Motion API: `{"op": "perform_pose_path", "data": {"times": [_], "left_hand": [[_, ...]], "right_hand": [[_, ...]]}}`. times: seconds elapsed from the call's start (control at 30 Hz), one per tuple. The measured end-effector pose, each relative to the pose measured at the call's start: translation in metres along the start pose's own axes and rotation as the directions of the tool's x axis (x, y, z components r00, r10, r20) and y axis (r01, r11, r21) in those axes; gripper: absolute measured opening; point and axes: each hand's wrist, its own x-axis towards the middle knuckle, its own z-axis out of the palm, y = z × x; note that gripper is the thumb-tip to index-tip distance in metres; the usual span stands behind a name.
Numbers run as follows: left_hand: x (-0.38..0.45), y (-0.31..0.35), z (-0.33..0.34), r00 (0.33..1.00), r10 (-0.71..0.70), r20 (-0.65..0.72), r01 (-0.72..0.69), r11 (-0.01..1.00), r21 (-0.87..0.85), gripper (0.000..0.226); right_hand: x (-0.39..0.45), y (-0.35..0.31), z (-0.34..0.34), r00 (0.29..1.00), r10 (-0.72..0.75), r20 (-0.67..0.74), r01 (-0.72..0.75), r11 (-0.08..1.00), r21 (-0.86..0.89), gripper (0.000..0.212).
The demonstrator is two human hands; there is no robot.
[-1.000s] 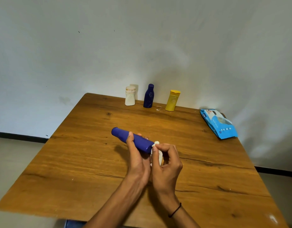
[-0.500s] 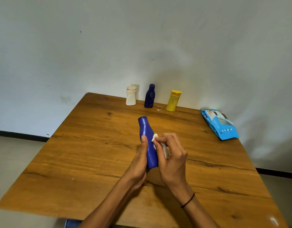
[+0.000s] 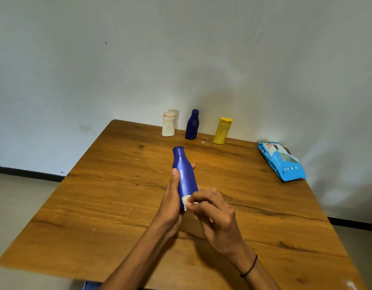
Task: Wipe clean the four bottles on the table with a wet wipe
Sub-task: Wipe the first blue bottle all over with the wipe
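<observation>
Wiping a blue bottle (image 3: pixel 185 176) above the tabletop (image 3: pixel 122 197).
Left hand (image 3: pixel 173 200) fingers curled round the bottle's body; right hand (image 3: pixel 214 216) fingers pinching a white wet wipe (image 3: pixel 185 200) against its lower end, beside the left thumb.

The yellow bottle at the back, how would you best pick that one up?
Grip the yellow bottle round its straight body, below the wider cap, coming from the front. It stands upright near the wall, so the back is closed off, and the gaps to the dark blue bottle and wipes pack probably leave room for fingers.
</observation>
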Motion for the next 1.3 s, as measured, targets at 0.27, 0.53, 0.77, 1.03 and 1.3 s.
{"op": "perform_pose_path", "data": {"times": [0.27, 0.53, 0.77, 1.03, 1.3], "left_hand": [[-0.017, -0.009, 0.000, 0.985, -0.129, 0.112, 0.122, 0.990, 0.069, 0.064], [-0.017, -0.015, 0.003, 0.970, -0.214, 0.119, 0.199, 0.972, 0.126, 0.083], [-0.017, -0.010, 0.005, 0.968, -0.205, 0.144, 0.193, 0.977, 0.095, 0.076], [-0.011, -0.010, -0.007, 0.951, -0.187, 0.247, 0.196, 0.980, -0.014, 0.088], [-0.017, -0.015, 0.004, 0.973, -0.205, 0.110, 0.188, 0.971, 0.150, 0.076]], "right_hand": [[0.034, 0.015, -0.002, 0.997, 0.037, -0.073, -0.045, 0.994, -0.103, 0.006], [0.063, 0.017, 0.006, 0.969, 0.147, -0.198, -0.182, 0.968, -0.172, 0.006], [0.054, 0.015, 0.006, 0.914, 0.229, -0.334, -0.285, 0.950, -0.128, 0.012], [0.021, 0.004, -0.012, 0.983, -0.090, 0.159, 0.095, 0.995, -0.028, 0.015], [0.030, 0.015, -0.006, 1.000, 0.006, -0.003, -0.006, 0.986, -0.168, 0.010]]}}
